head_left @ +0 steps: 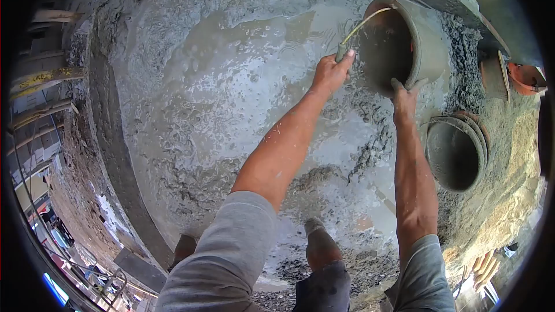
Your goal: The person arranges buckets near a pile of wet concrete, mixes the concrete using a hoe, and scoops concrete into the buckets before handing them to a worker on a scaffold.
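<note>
A large cement-coated bucket (430,46) lies tilted on its side at the upper right, its mouth facing left over the wet grey cement (231,92). My left hand (333,73) is closed round the grip of the bucket's curved wire handle, to the left of the mouth. The fingers of my right hand (406,93) hold the bucket's lower rim. What the bucket contains is dark and hard to make out.
Stacked buckets (457,156) stand at the right beside the cement. An orange container (526,78) lies farther right. A low cement wall (113,121) borders the left side. Wooden poles (46,81) jut in at the far left. My legs are at the bottom.
</note>
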Motion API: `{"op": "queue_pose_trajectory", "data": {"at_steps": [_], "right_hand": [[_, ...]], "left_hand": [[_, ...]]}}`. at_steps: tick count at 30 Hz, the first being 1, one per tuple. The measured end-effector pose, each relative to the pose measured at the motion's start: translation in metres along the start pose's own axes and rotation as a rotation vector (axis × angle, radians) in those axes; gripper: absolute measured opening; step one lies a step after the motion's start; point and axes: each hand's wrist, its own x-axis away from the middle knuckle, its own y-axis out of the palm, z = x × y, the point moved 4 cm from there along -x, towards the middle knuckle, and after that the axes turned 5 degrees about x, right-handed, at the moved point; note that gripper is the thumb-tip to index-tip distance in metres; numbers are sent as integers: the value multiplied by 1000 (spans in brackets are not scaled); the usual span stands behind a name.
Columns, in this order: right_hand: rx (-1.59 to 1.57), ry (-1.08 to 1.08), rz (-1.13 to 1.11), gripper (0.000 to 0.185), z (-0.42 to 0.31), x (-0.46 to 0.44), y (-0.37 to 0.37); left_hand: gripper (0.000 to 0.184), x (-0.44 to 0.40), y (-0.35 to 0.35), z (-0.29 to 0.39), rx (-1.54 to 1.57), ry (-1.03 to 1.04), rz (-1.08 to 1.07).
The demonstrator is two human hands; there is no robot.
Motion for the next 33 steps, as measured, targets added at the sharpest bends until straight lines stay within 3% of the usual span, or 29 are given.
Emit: {"op": "queue_pose_trajectory", "data": {"at_steps": [1,4,8,10,15,18,21,28,31,33], "right_hand": [[47,-150,64,102,-19,7,18],[182,-144,13,94,-56,11,83],[350,-207,-128,89,-110,35,166],[416,-212,-31,87,-119,47,190],[516,-309,50,85,-151,106,213],[505,-291,15,79,-137,136,241],[432,-286,-84,71,-128,164,274],[544,-439,-262,60,-99,216,307],[477,-612,-425,56,-120,231,311],[623,-633,-503,45,-132,243,317]], "left_hand": [[44,-6,-19,0,111,4,18],[41,-10,-78,4,290,40,117],[44,-9,-177,-5,291,-22,115],[46,-4,-197,14,226,3,23],[52,22,-226,6,302,77,38],[54,45,-292,-2,280,153,42],[53,71,-343,-9,208,80,64],[43,172,-385,-87,382,-24,183],[36,214,-368,-100,489,-14,214],[33,255,-364,-114,621,-31,337]]}}
